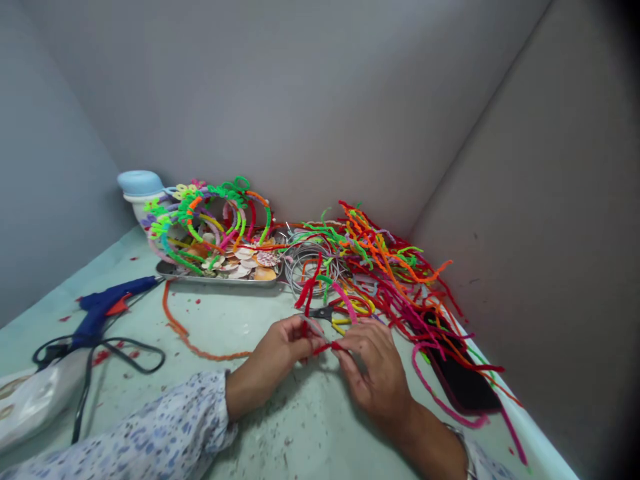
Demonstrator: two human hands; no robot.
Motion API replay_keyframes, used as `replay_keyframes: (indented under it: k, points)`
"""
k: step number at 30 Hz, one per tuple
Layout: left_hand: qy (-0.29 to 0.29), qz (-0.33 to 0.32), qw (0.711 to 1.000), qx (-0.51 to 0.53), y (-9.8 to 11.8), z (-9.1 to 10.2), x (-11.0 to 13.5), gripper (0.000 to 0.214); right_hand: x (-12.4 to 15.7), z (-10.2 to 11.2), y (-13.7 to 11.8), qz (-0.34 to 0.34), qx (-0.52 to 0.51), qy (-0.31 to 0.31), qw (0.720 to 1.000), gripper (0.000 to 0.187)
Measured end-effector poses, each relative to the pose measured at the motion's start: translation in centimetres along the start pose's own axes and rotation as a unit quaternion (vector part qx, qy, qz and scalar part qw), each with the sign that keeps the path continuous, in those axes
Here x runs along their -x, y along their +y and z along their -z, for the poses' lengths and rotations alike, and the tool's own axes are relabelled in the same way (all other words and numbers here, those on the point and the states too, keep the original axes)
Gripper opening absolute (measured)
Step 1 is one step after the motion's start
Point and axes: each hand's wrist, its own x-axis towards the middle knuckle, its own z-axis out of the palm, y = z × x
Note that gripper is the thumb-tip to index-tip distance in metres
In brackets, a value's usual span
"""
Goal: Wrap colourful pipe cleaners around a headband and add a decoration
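Note:
My left hand and my right hand meet low in the middle of the table, both pinched on a red pipe cleaner. The pipe cleaner bends between the fingertips, and its free end rises up and away from my hands. It seems to wrap a thin grey hoop, but the fingers hide the detail. Just behind my hands lie scissors with yellow handles and a pink pipe cleaner.
A tangled heap of coloured pipe cleaners fills the right. A metal tray holds shells and finished coloured hoops. Grey wire hoops lie beside it. A blue glue gun and its cord are at left, a dark phone at right.

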Motion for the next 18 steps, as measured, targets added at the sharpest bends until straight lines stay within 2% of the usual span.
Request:
replay_keyframes:
  k: [3, 5, 10, 14, 16, 18]
  points:
    - [0.057, -0.026, 0.998, 0.019, 0.0, 0.3, -0.2, 0.004, 0.0, -0.1, 0.3, -0.028, 0.014, 0.014, 0.999, 0.013]
    - [0.072, -0.036, 0.995, 0.063, -0.1, 0.5, -0.4, 0.007, 0.1, -0.1, 0.3, -0.035, 0.019, 0.015, 0.999, 0.012]
    - [0.010, -0.006, 0.982, 0.190, -0.1, 0.4, -0.2, 0.011, 0.2, -0.2, 0.5, -0.040, 0.021, 0.026, 0.999, 0.013]
    - [-0.019, -0.045, 0.980, 0.191, 0.8, 0.3, 0.2, 0.024, 0.0, -0.2, 1.2, -0.089, 0.021, 0.060, 0.994, 0.009]
    - [0.005, -0.072, 0.984, 0.164, 1.1, 0.8, -0.2, 0.020, -0.1, -0.1, 1.5, -0.106, 0.026, 0.070, 0.992, 0.008]
    - [0.061, -0.084, 0.985, 0.140, 1.3, 1.5, -0.9, 0.015, -0.1, -0.2, 1.7, -0.115, 0.030, 0.070, 0.990, 0.007]
